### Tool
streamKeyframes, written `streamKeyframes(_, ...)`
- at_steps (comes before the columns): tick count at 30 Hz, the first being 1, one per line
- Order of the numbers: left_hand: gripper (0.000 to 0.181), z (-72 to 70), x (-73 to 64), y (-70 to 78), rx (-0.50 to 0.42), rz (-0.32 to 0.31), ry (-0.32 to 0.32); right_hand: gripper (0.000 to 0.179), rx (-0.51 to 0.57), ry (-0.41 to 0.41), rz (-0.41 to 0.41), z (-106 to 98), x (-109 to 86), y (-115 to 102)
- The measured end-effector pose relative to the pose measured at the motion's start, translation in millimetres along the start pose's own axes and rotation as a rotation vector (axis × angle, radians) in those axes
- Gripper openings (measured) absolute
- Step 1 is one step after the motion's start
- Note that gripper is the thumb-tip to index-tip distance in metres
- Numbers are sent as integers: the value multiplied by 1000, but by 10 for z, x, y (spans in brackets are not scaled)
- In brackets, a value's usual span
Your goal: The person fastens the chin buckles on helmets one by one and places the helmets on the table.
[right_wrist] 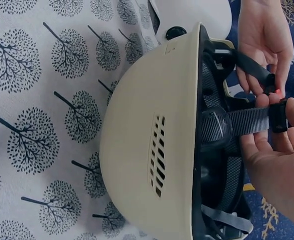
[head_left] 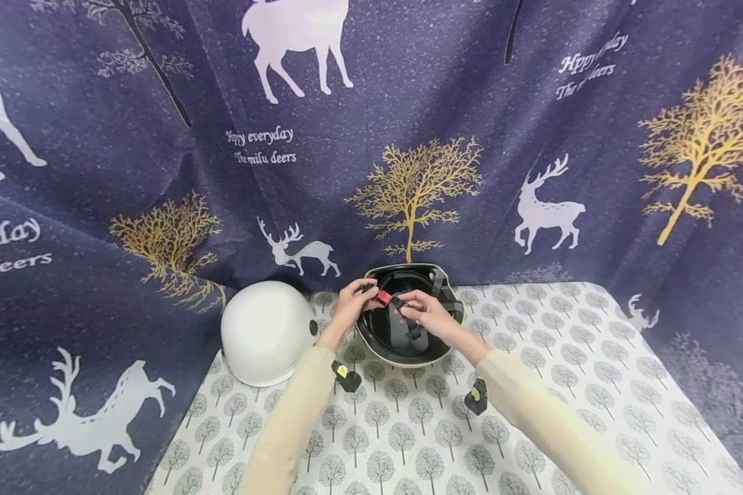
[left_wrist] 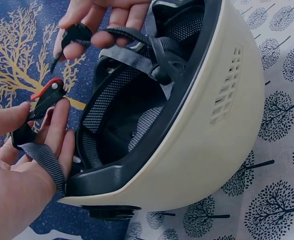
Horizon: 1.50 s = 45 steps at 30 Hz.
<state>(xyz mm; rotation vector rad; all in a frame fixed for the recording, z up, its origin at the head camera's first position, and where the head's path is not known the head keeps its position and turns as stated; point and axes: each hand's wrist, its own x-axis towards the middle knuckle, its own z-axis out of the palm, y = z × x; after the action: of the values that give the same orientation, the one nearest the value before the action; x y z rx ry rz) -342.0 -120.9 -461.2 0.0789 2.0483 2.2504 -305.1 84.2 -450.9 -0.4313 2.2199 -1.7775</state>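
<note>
A cream helmet (left_wrist: pixel 206 145) lies upside down, its black padded inside facing up in the head view. My left hand (head_left: pixel 349 306) pinches a black and red buckle half (left_wrist: pixel 49 97) on a grey strap (left_wrist: pixel 44 162). Across from it, my right hand (head_left: pixel 432 315) holds a black buckle half (right_wrist: pixel 278 116) between thumb and fingers, with its strap (right_wrist: pixel 249 121) running back to the helmet. In the left wrist view a gap separates the two halves. Both hands are over the helmet's opening.
To the left stands a white helmet (head_left: pixel 263 337), dome up, with a dark round knob on its side. A tree-print cloth (head_left: pixel 421 440) covers the table. Behind it hangs a dark blue curtain (head_left: pixel 359 103) with deer and trees.
</note>
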Motion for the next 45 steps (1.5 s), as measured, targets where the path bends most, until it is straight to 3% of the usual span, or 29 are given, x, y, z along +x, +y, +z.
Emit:
streamKeyframes(8, 45, -3, 5, 11, -96, -58, -36, 38, -42, 33, -1, 35, 30, 35)
streamKeyframes(12, 48, -22, 4, 16, -87, -64, -63, 39, -45, 28, -22, 25, 16, -15)
streamKeyframes(20, 29, -18, 18, 7, -135, -22, -24, 40, -46, 40, -3, 18, 53, 30)
streamKeyframes(26, 38, -47, -8, 5, -108, -15, -104, 41, -62, 15, 6, -1, 77, 61)
streamKeyframes(34, 30, -58, -60, 30, -7, -74, -177, 38, -12, 13, 42, -3, 91, 67)
streamKeyframes(40, 41, -72, -62, 53, -51, -84, -259, 29, 118, 12, 45, -34, 113, 55)
streamKeyframes(45, 40, -59, -71, 29, -83, -107, -270, 27, 142, 23, 12, -60, 107, 66)
